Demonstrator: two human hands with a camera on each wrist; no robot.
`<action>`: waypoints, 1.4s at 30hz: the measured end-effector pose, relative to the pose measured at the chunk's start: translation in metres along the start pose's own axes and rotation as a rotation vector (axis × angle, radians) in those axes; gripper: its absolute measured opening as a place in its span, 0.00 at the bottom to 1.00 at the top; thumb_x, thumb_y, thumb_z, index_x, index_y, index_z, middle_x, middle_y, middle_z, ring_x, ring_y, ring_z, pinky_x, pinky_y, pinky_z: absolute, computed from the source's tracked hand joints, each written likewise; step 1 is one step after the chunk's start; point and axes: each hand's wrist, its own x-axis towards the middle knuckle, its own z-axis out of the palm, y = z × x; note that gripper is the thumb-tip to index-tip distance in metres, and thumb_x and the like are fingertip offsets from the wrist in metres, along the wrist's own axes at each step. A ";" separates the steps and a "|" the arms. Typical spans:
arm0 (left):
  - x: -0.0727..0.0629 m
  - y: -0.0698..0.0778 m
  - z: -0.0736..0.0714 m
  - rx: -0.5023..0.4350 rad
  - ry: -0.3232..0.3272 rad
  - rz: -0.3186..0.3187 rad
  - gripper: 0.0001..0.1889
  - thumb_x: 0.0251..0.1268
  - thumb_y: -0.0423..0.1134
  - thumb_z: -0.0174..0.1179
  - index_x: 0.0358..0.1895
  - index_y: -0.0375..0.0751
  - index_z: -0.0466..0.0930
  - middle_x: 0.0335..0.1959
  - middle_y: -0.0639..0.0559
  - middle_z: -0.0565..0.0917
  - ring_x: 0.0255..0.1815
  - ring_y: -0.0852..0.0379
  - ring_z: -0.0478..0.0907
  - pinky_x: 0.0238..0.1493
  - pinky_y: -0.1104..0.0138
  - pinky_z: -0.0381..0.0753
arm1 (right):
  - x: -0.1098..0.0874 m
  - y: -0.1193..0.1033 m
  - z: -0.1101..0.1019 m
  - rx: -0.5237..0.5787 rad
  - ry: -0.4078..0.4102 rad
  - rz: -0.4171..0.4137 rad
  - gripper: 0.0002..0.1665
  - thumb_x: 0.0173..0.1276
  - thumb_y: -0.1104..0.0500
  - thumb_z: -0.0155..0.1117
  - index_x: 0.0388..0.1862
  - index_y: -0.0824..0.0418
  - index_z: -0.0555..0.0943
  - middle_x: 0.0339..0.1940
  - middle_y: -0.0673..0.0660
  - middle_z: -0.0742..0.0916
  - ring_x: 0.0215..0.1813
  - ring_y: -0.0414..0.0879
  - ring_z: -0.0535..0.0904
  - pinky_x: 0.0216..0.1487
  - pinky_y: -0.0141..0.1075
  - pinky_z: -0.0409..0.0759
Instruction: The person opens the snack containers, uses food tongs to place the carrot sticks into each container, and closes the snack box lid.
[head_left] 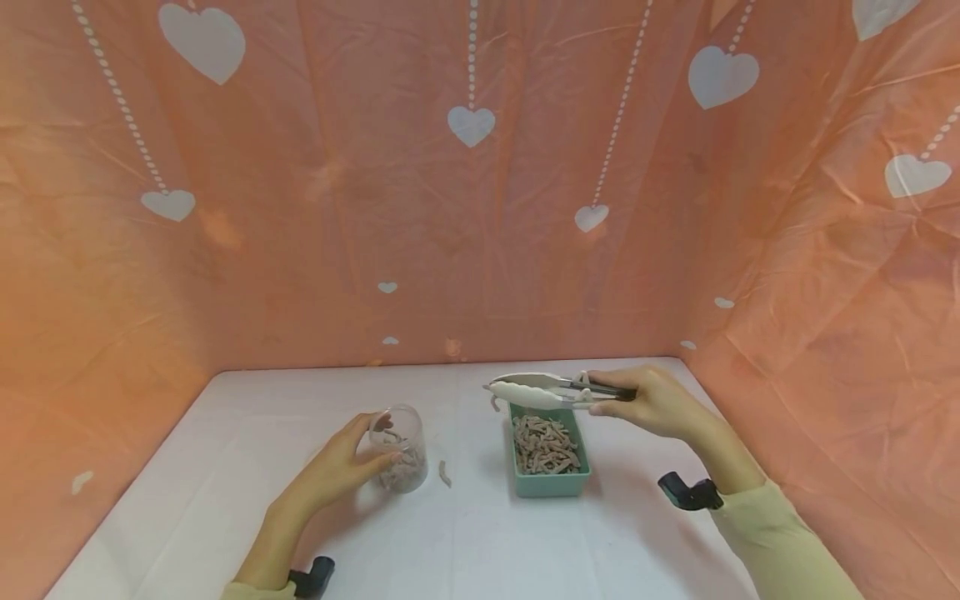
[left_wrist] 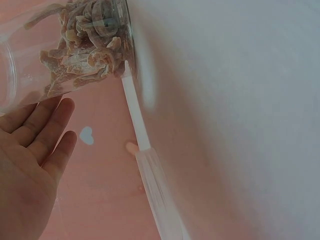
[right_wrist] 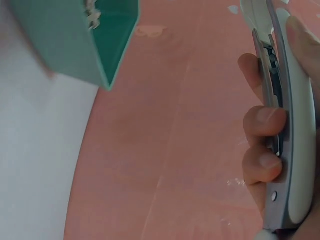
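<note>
My left hand (head_left: 337,467) grips a clear plastic jar (head_left: 397,440) from its left side, thumb in front and fingers behind. Brown dried strips (left_wrist: 95,55) lie in the jar's lower part. My right hand (head_left: 663,406) holds kitchen tongs (head_left: 528,396) by the handles, level above a green rectangular container (head_left: 551,487). A small brown strip (head_left: 494,404) hangs at the tongs' tips, just left of the container. Many more strips (head_left: 546,446) fill the container. In the right wrist view, fingers (right_wrist: 262,120) curl around the tongs' handle.
One loose strip (head_left: 444,473) lies on the white table (head_left: 480,550) between jar and container. Peach cloth (head_left: 480,250) with white hearts stands behind and on both sides. A black wrist device (head_left: 690,492) sits on the right forearm, another (head_left: 313,577) on the left.
</note>
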 end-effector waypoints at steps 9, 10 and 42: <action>0.000 0.001 -0.001 -0.002 -0.002 0.004 0.35 0.70 0.55 0.68 0.71 0.37 0.71 0.66 0.42 0.80 0.74 0.34 0.69 0.73 0.35 0.65 | 0.024 -0.014 0.008 0.092 -0.014 -0.051 0.29 0.65 0.58 0.78 0.63 0.67 0.84 0.34 0.49 0.90 0.21 0.32 0.66 0.23 0.30 0.67; 0.000 0.001 -0.001 -0.002 -0.002 0.003 0.35 0.70 0.55 0.68 0.71 0.37 0.71 0.66 0.42 0.80 0.74 0.34 0.69 0.73 0.35 0.66 | 0.027 -0.016 0.009 0.100 -0.009 -0.068 0.29 0.64 0.58 0.78 0.63 0.67 0.84 0.36 0.51 0.91 0.22 0.33 0.67 0.23 0.30 0.68; 0.002 -0.002 0.001 0.025 0.013 0.030 0.35 0.69 0.56 0.69 0.71 0.38 0.72 0.65 0.43 0.80 0.73 0.36 0.71 0.73 0.38 0.68 | 0.096 -0.057 0.075 0.095 0.025 -0.285 0.31 0.63 0.55 0.80 0.62 0.66 0.84 0.50 0.59 0.91 0.26 0.31 0.73 0.30 0.30 0.75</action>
